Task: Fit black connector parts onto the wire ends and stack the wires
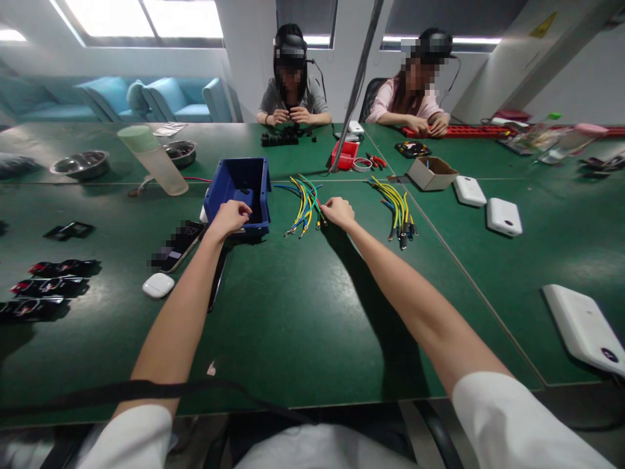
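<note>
My left hand (231, 217) reaches over the front of a blue plastic bin (263, 229), its fingers curled inside the opening. Whatever those fingers hold, if anything, is hidden; a small dark item lies deeper in the bin. To the right of the bin lies a loose bundle of yellow, green and blue cables (305, 205) with metal lugs on their ends. At the bundle's right side my right hand (338, 212) has its fingertips pinched together on a cable. A second bundle of yellow and blue cables (401, 212) rests farther right.
A phone (181, 244), a white case (158, 285) and a leaning bottle (155, 163) stand near the left arm. Metal bowls (83, 165) sit farther left. A cardboard box (432, 174) and white devices (504, 217) are at right. Two people (293, 85) work across the table.
</note>
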Tool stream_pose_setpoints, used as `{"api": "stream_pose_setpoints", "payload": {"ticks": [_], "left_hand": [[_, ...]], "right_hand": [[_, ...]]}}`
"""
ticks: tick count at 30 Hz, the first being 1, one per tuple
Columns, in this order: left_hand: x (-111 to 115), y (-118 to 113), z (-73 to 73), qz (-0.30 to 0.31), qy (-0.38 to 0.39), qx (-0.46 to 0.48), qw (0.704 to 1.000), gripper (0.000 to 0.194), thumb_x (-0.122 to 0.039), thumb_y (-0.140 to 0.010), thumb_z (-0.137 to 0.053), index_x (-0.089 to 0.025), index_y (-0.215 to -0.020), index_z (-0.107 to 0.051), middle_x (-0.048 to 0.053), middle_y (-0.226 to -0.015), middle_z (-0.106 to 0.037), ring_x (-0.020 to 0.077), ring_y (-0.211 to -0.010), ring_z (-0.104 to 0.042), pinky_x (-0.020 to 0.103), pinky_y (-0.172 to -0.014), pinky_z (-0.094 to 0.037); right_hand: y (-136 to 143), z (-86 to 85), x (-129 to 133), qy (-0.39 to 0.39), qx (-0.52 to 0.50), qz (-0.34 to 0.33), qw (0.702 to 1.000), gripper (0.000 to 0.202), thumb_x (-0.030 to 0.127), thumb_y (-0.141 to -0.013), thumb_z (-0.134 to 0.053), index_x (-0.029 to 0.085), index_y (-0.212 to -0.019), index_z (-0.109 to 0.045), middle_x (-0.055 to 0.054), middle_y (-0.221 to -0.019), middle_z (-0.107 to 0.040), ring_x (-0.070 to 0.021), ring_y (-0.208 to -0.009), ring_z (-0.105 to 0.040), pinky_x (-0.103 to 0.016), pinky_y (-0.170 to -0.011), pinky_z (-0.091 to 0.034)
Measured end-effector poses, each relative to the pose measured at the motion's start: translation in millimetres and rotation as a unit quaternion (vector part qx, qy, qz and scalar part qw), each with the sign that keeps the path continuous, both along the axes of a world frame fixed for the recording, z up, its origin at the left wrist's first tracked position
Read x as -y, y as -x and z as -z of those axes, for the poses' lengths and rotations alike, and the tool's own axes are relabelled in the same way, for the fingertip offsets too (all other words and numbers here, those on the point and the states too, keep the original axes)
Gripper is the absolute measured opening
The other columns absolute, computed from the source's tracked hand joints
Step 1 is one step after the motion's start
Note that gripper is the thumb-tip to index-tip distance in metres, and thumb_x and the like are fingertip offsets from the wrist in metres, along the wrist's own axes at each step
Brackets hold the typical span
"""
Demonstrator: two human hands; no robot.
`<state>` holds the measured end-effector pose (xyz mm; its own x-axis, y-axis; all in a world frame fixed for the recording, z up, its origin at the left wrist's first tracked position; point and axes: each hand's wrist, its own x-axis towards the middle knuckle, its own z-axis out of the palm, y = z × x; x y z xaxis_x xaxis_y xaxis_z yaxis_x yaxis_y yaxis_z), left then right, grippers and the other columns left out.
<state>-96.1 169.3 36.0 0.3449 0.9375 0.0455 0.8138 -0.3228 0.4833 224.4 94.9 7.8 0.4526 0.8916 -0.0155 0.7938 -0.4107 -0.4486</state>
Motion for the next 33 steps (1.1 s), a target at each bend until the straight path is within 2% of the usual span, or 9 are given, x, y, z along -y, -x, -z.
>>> {"api": "stream_pose_setpoints", "payload": {"ticks": [5, 10, 18, 22, 27, 31, 33], "left_hand": [[1, 0, -0.9, -0.002, -0.001, 0.012, 1.000, 0.025, -0.013, -0.066, -0.065, -0.017, -0.090, -0.073, 0.007, -0.082, -0.072, 0.0217, -0.082, -0.067, 0.028, -0.084, -0.050], [1, 0, -1.5, -0.008, 0.000, 0.006, 1.000, 0.024, -0.013, -0.066, -0.064, -0.017, -0.088, -0.074, 0.006, -0.074, -0.071, 0.0220, -0.078, -0.067, 0.028, -0.081, -0.051], [-3, 2, 3.6, -0.002, 0.012, 0.044, 0.999, 0.023, -0.009, -0.061, -0.064, -0.017, -0.081, -0.073, 0.005, -0.071, -0.071, 0.0221, -0.078, -0.068, 0.028, -0.079, -0.053], [-2, 2, 3.7, 0.008, 0.027, 0.086, 0.996, 0.024, -0.007, -0.058, -0.065, -0.016, -0.079, -0.072, 0.005, -0.069, -0.071, 0.0216, -0.078, -0.069, 0.027, -0.077, -0.054], [2, 2, 1.2, 0.011, 0.044, 0.111, 0.993, 0.023, -0.006, -0.056, -0.067, -0.014, -0.077, -0.071, 0.005, -0.067, -0.070, 0.0217, -0.077, -0.069, 0.028, -0.074, -0.056], [5, 1, -0.2, 0.008, 0.042, 0.124, 0.991, 0.022, -0.007, -0.055, -0.069, -0.015, -0.075, -0.071, 0.005, -0.067, -0.070, 0.0218, -0.076, -0.069, 0.030, -0.076, -0.056], [5, 1, -0.3, 0.004, 0.041, 0.126, 0.991, 0.021, -0.008, -0.054, -0.070, -0.016, -0.073, -0.071, 0.004, -0.067, -0.070, 0.0222, -0.076, -0.069, 0.030, -0.077, -0.056]], "right_hand": [[5, -2.2, -5, 0.027, 0.027, -0.027, 0.999, 0.030, 0.041, -0.080, -0.055, 0.020, -0.096, -0.068, -0.015, -0.102, -0.066, -0.0316, -0.101, -0.061, -0.042, -0.083, -0.049], [2, -6.4, -11, 0.065, 0.018, -0.044, 0.997, 0.031, 0.034, -0.078, -0.059, 0.011, -0.097, -0.066, -0.020, -0.104, -0.064, -0.0303, -0.098, -0.062, -0.036, -0.082, -0.049], [1, -13.9, -5, 0.077, -0.011, -0.066, 0.995, 0.026, 0.034, -0.079, -0.058, 0.009, -0.073, -0.065, -0.014, -0.068, -0.064, -0.0226, -0.068, -0.064, -0.030, -0.070, -0.050], [-3, -18.3, 7, 0.085, -0.048, -0.080, 0.992, 0.023, 0.030, -0.077, -0.059, 0.011, -0.064, -0.062, -0.009, -0.056, -0.058, -0.0185, -0.055, -0.058, -0.027, -0.059, -0.047], [-11, -18.8, 32, 0.094, -0.133, -0.089, 0.983, 0.029, 0.031, -0.083, -0.053, 0.014, -0.059, -0.053, -0.003, -0.048, -0.049, -0.0115, -0.042, -0.045, -0.022, -0.043, -0.036], [-10, -17.4, 59, 0.099, -0.218, -0.102, 0.966, 0.032, 0.033, -0.088, -0.047, 0.016, -0.061, -0.046, -0.001, -0.051, -0.047, -0.0075, -0.039, -0.039, -0.019, -0.038, -0.028], [-7, -16.9, 73, 0.095, -0.296, -0.107, 0.944, 0.030, 0.033, -0.088, -0.047, 0.017, -0.062, -0.044, 0.000, -0.052, -0.046, -0.0062, -0.038, -0.035, -0.019, -0.036, -0.025]]}}
